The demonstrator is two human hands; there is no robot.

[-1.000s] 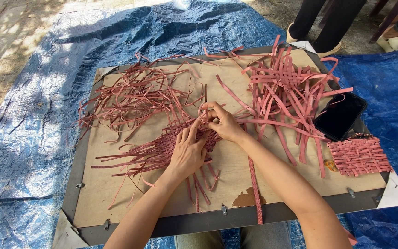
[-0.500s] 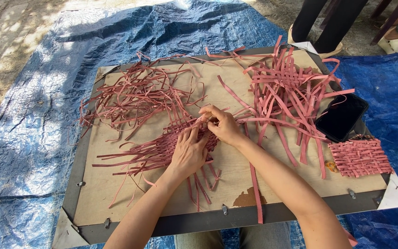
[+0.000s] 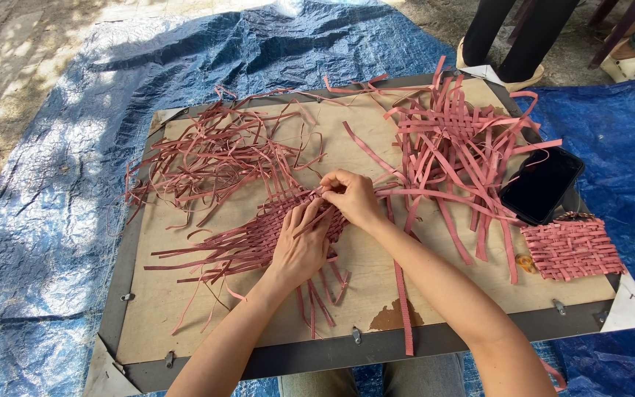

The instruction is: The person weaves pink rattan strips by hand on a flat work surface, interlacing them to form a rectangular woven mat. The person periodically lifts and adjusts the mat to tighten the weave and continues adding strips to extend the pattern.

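The right hand (image 3: 353,198) pinches one red strip (image 3: 398,192) between thumb and fingertips, closed narrow, at the upper edge of the woven mat (image 3: 277,228). The left hand (image 3: 301,246) lies flat with fingers spread, pressing the mat onto the board (image 3: 185,323) so the weave holds steady. The mat sits at the board's centre. Loose strips (image 3: 214,151) lie toward the far left corner, within reach; a phone (image 3: 542,184) rests at the right edge.

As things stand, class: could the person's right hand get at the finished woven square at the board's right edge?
Probably yes. The right hand is pinching strips on the half-woven mat; between it and the woven square lie only flat loose strips and a dark phone.
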